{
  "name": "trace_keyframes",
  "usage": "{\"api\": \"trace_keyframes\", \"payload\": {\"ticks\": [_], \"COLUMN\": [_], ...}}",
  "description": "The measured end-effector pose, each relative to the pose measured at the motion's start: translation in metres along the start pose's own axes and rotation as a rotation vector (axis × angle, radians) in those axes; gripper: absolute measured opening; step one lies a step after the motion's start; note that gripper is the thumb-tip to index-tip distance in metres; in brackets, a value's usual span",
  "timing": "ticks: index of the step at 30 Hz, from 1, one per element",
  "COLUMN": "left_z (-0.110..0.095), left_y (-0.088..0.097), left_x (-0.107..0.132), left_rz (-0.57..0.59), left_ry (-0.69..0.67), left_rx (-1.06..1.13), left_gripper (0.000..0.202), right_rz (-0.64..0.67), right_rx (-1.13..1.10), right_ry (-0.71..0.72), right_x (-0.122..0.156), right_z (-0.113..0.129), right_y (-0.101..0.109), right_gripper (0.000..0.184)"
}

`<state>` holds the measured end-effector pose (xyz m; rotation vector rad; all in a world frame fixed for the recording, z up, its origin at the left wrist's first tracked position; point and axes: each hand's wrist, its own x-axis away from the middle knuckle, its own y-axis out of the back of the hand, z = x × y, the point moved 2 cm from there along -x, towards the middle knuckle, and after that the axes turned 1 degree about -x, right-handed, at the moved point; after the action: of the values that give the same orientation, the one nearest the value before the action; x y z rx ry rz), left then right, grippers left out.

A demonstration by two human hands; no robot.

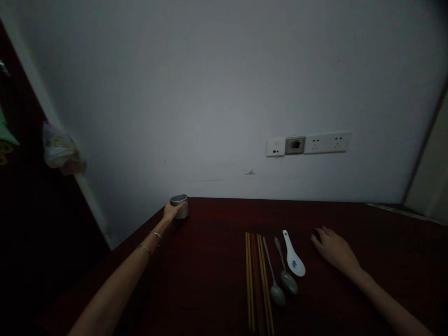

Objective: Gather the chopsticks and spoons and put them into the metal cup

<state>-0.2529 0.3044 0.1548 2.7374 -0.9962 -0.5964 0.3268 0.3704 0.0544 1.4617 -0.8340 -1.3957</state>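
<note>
At the far left corner of the dark red table, my left hand is wrapped round a grey metal cup, which stands upright with its mouth up. My right hand rests palm down on the tabletop at the right, fingers loosely apart, holding nothing. Left of it lies a white ceramic spoon with a blue mark. Two metal spoons, one long-handled and one with a broader bowl, lie beside it. Several wooden chopsticks lie side by side left of the spoons.
The table meets a pale wall at its back edge. Sockets and a switch are set in the wall. At the left, a plastic bag hangs near a dark door.
</note>
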Motion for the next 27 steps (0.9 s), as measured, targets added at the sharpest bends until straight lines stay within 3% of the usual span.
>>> {"api": "trace_keyframes", "payload": {"ticks": [5,10,15,20,27], "left_z": [-0.052,-0.107,-0.134,-0.141,-0.136], "left_y": [-0.061,-0.137,-0.194,-0.222,-0.234], "left_x": [0.025,0.086,0.145,0.178,0.189], "left_rz": [0.122,0.372,0.601,0.698,0.706], "left_ry": [-0.118,-0.208,-0.266,-0.279,-0.275], "left_rx": [0.075,0.24,0.356,0.399,0.362], "left_gripper": [0.062,0.056,0.055,0.056,0.054], "right_rz": [0.029,0.044,0.045,0.047,0.027], "right_rx": [-0.021,-0.027,-0.052,-0.071,-0.092], "right_ry": [-0.043,-0.065,-0.08,-0.095,-0.094], "right_x": [0.003,0.005,0.005,0.005,0.006], "right_z": [0.006,0.01,0.012,0.012,0.012], "right_y": [0.011,0.019,0.023,0.024,0.025], "right_gripper": [0.046,0.046,0.046,0.044,0.044]}}
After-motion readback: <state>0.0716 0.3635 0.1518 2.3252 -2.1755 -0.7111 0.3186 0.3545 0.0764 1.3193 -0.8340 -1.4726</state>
